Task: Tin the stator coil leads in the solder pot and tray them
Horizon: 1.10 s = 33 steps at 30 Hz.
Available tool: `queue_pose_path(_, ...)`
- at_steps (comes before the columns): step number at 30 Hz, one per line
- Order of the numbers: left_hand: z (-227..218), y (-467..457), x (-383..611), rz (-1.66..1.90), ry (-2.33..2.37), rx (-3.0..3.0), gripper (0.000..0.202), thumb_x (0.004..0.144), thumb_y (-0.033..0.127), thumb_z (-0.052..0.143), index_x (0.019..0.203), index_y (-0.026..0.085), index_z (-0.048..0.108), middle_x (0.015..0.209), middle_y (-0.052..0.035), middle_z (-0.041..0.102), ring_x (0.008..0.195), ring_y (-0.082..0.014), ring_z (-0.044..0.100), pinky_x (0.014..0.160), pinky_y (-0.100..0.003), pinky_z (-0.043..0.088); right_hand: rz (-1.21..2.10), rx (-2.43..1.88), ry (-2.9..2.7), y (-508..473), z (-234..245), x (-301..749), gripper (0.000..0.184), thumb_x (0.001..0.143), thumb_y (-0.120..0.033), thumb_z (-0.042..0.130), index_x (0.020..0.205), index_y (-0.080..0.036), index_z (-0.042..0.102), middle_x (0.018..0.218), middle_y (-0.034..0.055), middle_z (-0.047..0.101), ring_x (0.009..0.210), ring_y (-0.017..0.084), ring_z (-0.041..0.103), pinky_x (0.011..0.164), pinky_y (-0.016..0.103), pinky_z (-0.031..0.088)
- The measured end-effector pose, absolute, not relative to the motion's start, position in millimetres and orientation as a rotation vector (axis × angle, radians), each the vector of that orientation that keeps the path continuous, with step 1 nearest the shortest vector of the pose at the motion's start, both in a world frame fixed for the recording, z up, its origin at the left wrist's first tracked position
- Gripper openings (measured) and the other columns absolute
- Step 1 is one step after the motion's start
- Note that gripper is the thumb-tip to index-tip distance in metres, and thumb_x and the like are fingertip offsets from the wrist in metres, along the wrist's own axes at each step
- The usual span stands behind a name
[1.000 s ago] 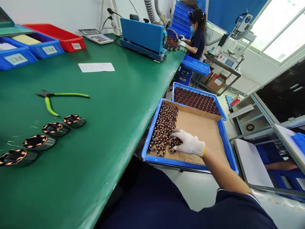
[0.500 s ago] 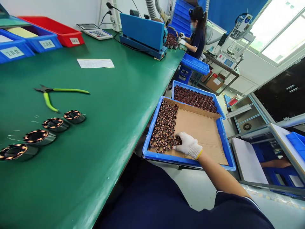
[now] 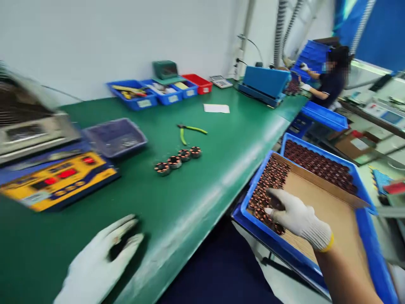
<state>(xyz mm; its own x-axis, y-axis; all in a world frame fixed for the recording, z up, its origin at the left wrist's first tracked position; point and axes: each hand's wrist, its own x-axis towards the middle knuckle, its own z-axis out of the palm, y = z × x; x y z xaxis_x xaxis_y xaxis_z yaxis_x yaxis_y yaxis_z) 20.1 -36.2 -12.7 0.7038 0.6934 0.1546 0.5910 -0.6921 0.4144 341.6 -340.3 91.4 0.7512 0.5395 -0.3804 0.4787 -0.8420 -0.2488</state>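
Head view: the right gloved hand (image 3: 297, 216) curves over copper-wound rings (image 3: 274, 171) along the left of a cardboard-lined blue tray (image 3: 373, 245); the left gloved hand (image 3: 96, 257), well apart, is at the green bench (image 3: 193, 202). Blur hides whether either grips. Rings should seat best flat, edges touching. A farther blue tray (image 3: 362, 183) holds dark reddish pieces (image 3: 319, 166).

The green surface (image 3: 177, 202) carries a row of four rings (image 3: 174, 166), pliers (image 3: 182, 136) just behind them, a paper (image 3: 216, 108) and a tray (image 3: 126, 151); bins (image 3: 137, 103) and a calculator (image 3: 221, 82) line its back edge.
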Motion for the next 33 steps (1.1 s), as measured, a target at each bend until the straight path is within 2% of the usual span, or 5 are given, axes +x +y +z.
queue_pose_path(9, -5.6, -35.5, 20.2, 0.51, 0.95, 2.486, 0.045, 0.085, 0.054, 0.05, 0.11, 0.021, 0.068, 0.126, -0.0064, 0.064, 0.108, -0.0224, 0.064, 0.094, -0.033, 0.054, 0.349, -2.458, -1.546, -93.0, 58.2, 318.5, 0.075, 0.074, -0.054, 0.062, 0.141, -0.036, 0.035, 0.152, 0.0066, 0.028, 0.109, 0.033, 0.061, 0.089, 0.05, 0.05)
queue_pose_path(18, -5.5, -34.4, 18.4, 0.535, 0.899, 2.405, 0.039, 0.086, 0.047, 0.051, 0.11, 0.021, 0.067, 0.126, -0.0068, 0.064, 0.112, -0.0231, 0.062, 0.098, -0.037, 0.051, 0.551, -2.641, -1.627, -33.4, 69.5, 330.7, 0.061, 0.088, -0.067, 0.033, 0.123, -0.023, 0.059, 0.12, 0.0124, 0.061, 0.108, 0.029, 0.062, 0.09, 0.039, 0.048)
queue_pose_path(24, -4.3, -35.5, 15.6, 0.545, 0.869, 2.322, 0.037, 0.087, 0.045, 0.05, 0.11, 0.021, 0.067, 0.126, -0.0059, 0.064, 0.113, -0.0215, 0.061, 0.1, -0.035, 0.048, 0.913, -2.785, -1.598, 16.9, 85.9, 331.0, 0.048, 0.077, -0.053, 0.062, 0.1, -0.011, 0.069, 0.082, 0.0102, 0.07, 0.066, 0.018, 0.066, 0.064, 0.028, 0.053)
queue_pose_path(29, -4.1, -33.7, 15.0, 0.553, 0.869, 2.294, 0.038, 0.087, 0.047, 0.05, 0.109, 0.021, 0.067, 0.124, -0.0056, 0.065, 0.112, -0.0214, 0.061, 0.101, -0.035, 0.048, 0.807, -2.825, -1.686, 31.3, 92.1, 311.5, 0.034, 0.068, -0.034, 0.071, 0.091, -0.009, 0.071, 0.074, 0.0098, 0.068, 0.071, 0.02, 0.065, 0.065, 0.03, 0.052)
queue_pose_path(33, -1.8, -36.3, 13.7, 0.545, 0.874, 2.282, 0.041, 0.086, 0.053, 0.05, 0.108, 0.023, 0.066, 0.122, -0.004, 0.066, 0.111, -0.0229, 0.062, 0.101, -0.036, 0.048, 0.704, -2.767, -1.705, -2.0, 98.1, 314.7, 0.038, 0.066, -0.04, 0.074, 0.093, -0.014, 0.072, 0.08, 0.0063, 0.068, 0.077, 0.019, 0.064, 0.066, 0.026, 0.048)
